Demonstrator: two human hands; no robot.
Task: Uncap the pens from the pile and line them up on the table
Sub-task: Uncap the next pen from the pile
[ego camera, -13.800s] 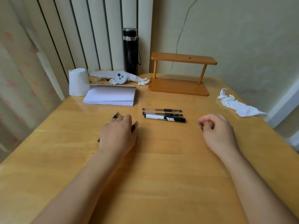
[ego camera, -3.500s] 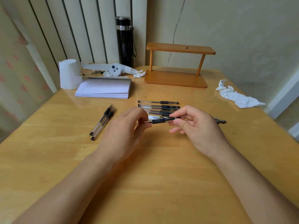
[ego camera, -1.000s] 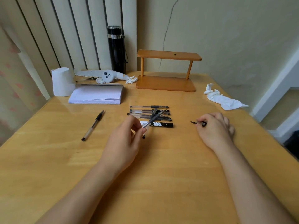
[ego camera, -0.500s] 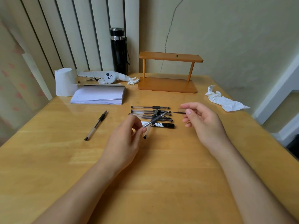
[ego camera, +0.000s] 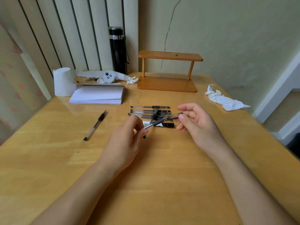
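A pile of several capped pens lies mid-table, with a black-and-white marker at its near edge. My left hand pinches a clear pen with a black grip, slanted up to the right above the pile. A second pen sticks out of the same hand. My right hand pinches the clear cap at the first pen's right end. One uncapped pen lies alone at the left, tip pointing away from me.
A white notebook, a paper roll, a black flask and a small wooden shelf stand along the back. A crumpled tissue lies at the right. The table ends close on the right.
My right hand has come back from the table's right side to the pen in my left hand and closed on its cap end. The left hand has barely moved.
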